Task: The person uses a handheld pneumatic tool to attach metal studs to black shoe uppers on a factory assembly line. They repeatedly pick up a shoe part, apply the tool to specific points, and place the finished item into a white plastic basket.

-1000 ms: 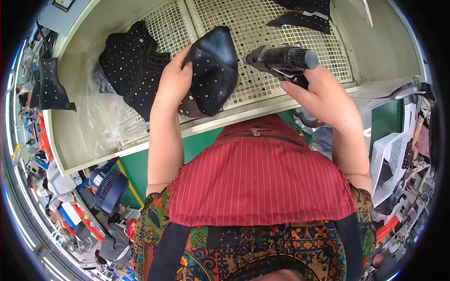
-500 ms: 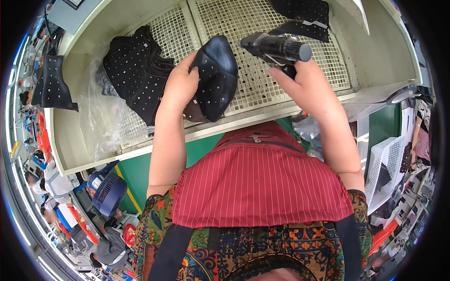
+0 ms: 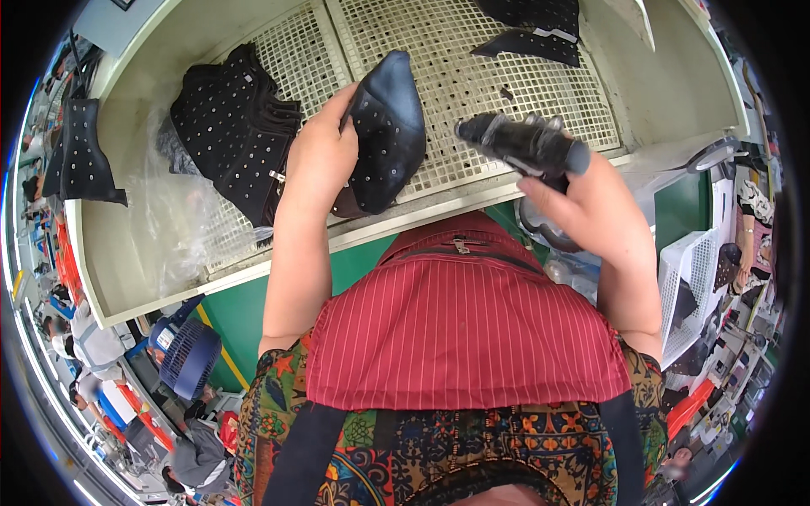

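Observation:
My left hand (image 3: 326, 153) is closed on the edge of a black studded shoe upper piece (image 3: 395, 139), held tilted over the front of a pale grated tray (image 3: 439, 51). The piece curves, and its upper part has a bluish sheen. Wrapped around a black spray gun (image 3: 519, 145), my right hand (image 3: 582, 207) is to the right of the piece. The gun's nozzle end points left towards the piece, without touching it. Beside my left wrist lies a fanned stack of similar black studded pieces (image 3: 224, 126), on clear plastic film (image 3: 173, 228).
More black studded pieces (image 3: 536, 42) lie at the tray's far right. Another studded piece (image 3: 83, 152) hangs over its left rim. A blue fan (image 3: 190, 358) stands below left. At the right are a white basket (image 3: 688, 287) and a co-worker's arm (image 3: 747, 244).
My right hand has moved the spray gun right and nearer to me, away from the piece. My left hand still holds the shoe upper piece in nearly the same place.

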`<state>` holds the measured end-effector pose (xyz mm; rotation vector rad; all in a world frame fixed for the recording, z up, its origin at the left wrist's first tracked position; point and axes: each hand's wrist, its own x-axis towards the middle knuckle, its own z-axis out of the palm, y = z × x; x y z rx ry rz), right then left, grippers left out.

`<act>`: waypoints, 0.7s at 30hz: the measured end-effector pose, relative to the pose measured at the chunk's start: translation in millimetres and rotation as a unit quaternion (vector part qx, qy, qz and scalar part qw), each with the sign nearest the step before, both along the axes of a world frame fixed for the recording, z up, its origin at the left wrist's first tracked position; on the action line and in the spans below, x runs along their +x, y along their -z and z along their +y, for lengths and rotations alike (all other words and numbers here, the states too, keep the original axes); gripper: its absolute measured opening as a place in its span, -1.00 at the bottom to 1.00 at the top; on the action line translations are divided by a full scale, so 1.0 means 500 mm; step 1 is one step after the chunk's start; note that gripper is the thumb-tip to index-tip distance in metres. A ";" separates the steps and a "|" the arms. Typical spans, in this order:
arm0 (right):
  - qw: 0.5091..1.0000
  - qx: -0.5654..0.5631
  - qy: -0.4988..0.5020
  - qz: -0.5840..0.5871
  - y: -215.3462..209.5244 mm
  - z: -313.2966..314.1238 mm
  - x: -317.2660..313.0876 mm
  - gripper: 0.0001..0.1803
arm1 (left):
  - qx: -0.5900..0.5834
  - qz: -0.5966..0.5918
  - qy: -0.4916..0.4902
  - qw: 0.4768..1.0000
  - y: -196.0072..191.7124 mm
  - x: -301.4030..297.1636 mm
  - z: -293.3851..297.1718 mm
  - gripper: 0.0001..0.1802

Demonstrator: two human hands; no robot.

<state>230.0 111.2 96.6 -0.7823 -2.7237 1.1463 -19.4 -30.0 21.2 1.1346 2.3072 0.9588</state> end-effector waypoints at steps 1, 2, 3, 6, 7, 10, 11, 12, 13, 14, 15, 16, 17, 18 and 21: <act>1.000 -0.005 0.016 0.025 0.010 0.006 -0.002 -0.61 | -0.003 0.017 -0.002 1.000 -0.008 0.004 -0.003 -0.55; 0.994 -0.091 0.064 -0.009 0.004 0.016 -0.004 -0.58 | -0.005 0.035 -0.002 0.999 -0.017 0.009 -0.014 -0.55; 0.987 -0.099 0.091 0.089 0.070 0.042 0.012 -0.58 | -0.003 0.052 0.015 0.999 -0.036 0.016 -0.010 -0.55; 0.948 -0.230 0.219 0.002 0.141 0.113 0.025 -0.60 | 0.049 0.020 0.039 0.998 -0.089 0.027 -0.015 -0.57; 0.933 -0.254 0.253 0.007 0.195 0.138 0.041 -0.65 | 0.070 -0.023 0.051 0.996 -0.105 0.031 -0.016 -0.57; 0.820 -0.457 0.320 0.128 0.275 0.170 0.065 -0.66 | 0.137 -0.100 0.042 0.985 -0.147 0.062 -0.022 -0.59; 0.810 -0.460 0.321 0.170 0.302 0.177 0.078 -0.65 | 0.157 -0.140 0.032 0.977 -0.153 0.075 -0.021 -0.60; 0.839 -0.411 0.328 0.138 0.293 0.178 0.085 -0.57 | 0.163 -0.153 0.037 0.974 -0.155 0.078 -0.023 -0.59; 0.922 -0.178 0.338 0.069 0.276 0.172 0.098 -0.53 | 0.168 -0.165 0.038 0.971 -0.156 0.086 -0.015 -0.58; 0.933 -0.113 0.333 0.070 0.278 0.170 0.115 -0.50 | 0.186 -0.174 0.030 0.967 -0.168 0.116 -0.003 -0.61; 0.947 -0.053 0.308 0.068 0.280 0.168 0.118 -0.46 | 0.211 -0.203 0.027 0.956 -0.184 0.145 -0.004 -0.62; 0.942 -0.063 0.312 0.109 0.271 0.159 0.153 -0.47 | 0.220 -0.221 0.041 0.949 -0.186 0.169 0.014 -0.62; 0.935 -0.072 0.313 0.149 0.260 0.148 0.194 -0.49 | 0.227 -0.240 0.053 0.943 -0.188 0.196 0.033 -0.63; 0.930 -0.082 0.305 0.190 0.247 0.141 0.226 -0.50 | 0.220 -0.264 0.080 0.936 -0.198 0.228 0.051 -0.61; 0.872 -0.264 0.351 0.216 0.198 0.115 0.351 -0.55 | 0.193 -0.321 0.130 0.918 -0.220 0.350 0.110 -0.58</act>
